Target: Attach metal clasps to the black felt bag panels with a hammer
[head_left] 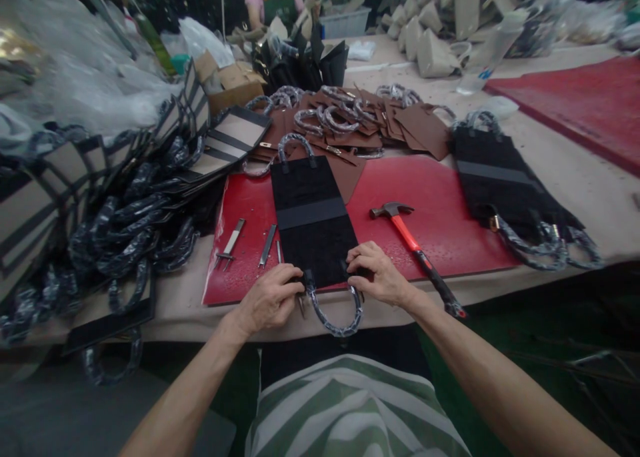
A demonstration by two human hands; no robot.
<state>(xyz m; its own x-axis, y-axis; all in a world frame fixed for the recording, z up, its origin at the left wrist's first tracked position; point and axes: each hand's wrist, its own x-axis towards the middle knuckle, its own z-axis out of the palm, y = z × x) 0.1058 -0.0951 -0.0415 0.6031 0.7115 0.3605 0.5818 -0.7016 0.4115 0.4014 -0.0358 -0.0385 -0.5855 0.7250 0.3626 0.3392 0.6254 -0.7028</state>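
Note:
A black bag panel [315, 234] lies flat on a red mat [415, 177], with a plastic-wrapped handle at its far end. The near handle [336, 325] loops over the mat's front edge towards me. My left hand [273, 297] pinches the left base of that near handle. At its right base, my right hand [377, 274] has thumb and fingers closed on the handle tab. A claw hammer [417, 250] with a red and black grip rests to the right of the panel. Slim metal punch tools, one a pronged punch [231, 244], lie to the left.
Black and beige panels with wrapped handles [120, 224] are heaped on the left. Brown panels [345, 120] pile up behind the mat. Several black panels [505, 177] are stacked at right. Another person [273, 0] is at the far side, near a grey bin [345, 22].

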